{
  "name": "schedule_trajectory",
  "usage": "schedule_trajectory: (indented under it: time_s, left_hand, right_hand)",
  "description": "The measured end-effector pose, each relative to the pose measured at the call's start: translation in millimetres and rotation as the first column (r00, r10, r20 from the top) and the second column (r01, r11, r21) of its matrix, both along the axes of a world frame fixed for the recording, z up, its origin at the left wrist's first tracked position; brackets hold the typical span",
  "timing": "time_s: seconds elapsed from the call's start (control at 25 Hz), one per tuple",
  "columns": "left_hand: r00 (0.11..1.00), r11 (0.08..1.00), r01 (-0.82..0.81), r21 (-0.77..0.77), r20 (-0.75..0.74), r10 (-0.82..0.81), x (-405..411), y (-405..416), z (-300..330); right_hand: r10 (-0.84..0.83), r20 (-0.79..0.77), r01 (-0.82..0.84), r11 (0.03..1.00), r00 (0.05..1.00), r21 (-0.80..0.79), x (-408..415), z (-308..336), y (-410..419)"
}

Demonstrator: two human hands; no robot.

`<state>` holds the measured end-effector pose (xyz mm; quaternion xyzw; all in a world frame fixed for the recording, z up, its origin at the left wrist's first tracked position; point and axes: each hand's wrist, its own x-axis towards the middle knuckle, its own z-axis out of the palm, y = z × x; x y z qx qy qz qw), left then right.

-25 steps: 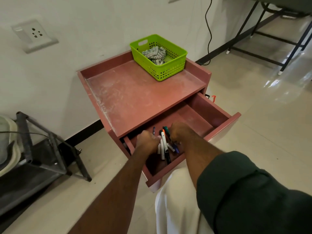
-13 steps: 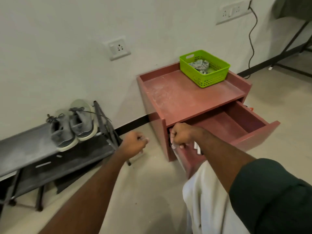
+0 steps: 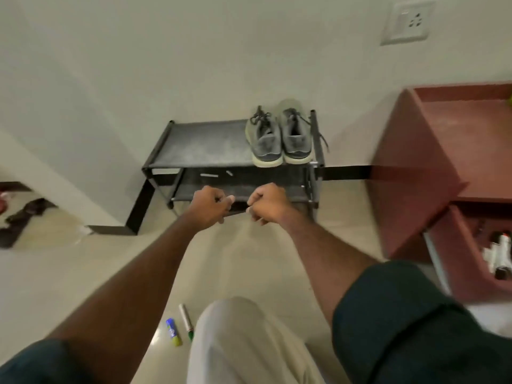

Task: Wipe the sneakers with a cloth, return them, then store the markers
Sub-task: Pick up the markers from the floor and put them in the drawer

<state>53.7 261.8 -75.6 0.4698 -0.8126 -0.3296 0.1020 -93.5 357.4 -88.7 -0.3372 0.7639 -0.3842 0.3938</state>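
Two grey sneakers (image 3: 279, 137) stand side by side on the right end of the black shoe rack's top shelf (image 3: 199, 145). My left hand (image 3: 210, 205) and my right hand (image 3: 264, 203) hover in front of the rack's lower shelf, both with curled fingers and nothing in them. Two markers (image 3: 180, 325) lie on the floor near my knee, one blue and yellow, one silver with a green tip. Several markers (image 3: 498, 253) lie in the open drawer (image 3: 454, 245) of the red cabinet at the right edge.
The red cabinet (image 3: 432, 151) stands right of the rack, its drawer pulled out toward me. Dark items (image 3: 25, 214) lie on the floor at far left. A wall socket (image 3: 407, 22) sits at upper right. My knee in light trousers (image 3: 238, 342) fills the bottom centre.
My view has swung left from the drawer to the shoe rack. Both hands left the drawer and the markers and now hang curled in front of the rack.
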Motion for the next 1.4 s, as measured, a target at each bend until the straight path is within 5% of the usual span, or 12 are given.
schedule_trajectory:
  time_s: [0.32, 0.56, 0.84, 1.2, 1.4]
  left_hand:
    - [0.947, 0.94, -0.31, 0.14, 0.128, 0.293, 180, -74, -110]
    - [0.826, 0.791, -0.553, 0.262, 0.295, 0.48, 271, -59, -242]
    - [0.64, 0.541, -0.767, 0.345, 0.457, 0.617, 289, -11, -357]
    - [0.513, 0.415, -0.857, 0.305, 0.437, 0.739, 276, 33, -389]
    - [0.527, 0.428, -0.836, 0.342, 0.288, 0.8, 252, 6, -365]
  right_hand:
    - [-0.024, 0.084, -0.001, 0.961, 0.996, 0.275, 220, -144, -108]
    - [0.17, -0.003, -0.144, 0.84, 0.985, 0.523, 256, -249, -118]
    - [0.337, -0.086, -0.223, 0.772, 0.938, 0.594, 285, -329, -98]
    - [0.636, -0.207, -0.359, 0.642, 0.744, 0.678, 319, -355, -73]
    - [0.368, -0.068, -0.235, 0.714, 0.927, 0.66, 296, -308, -100]
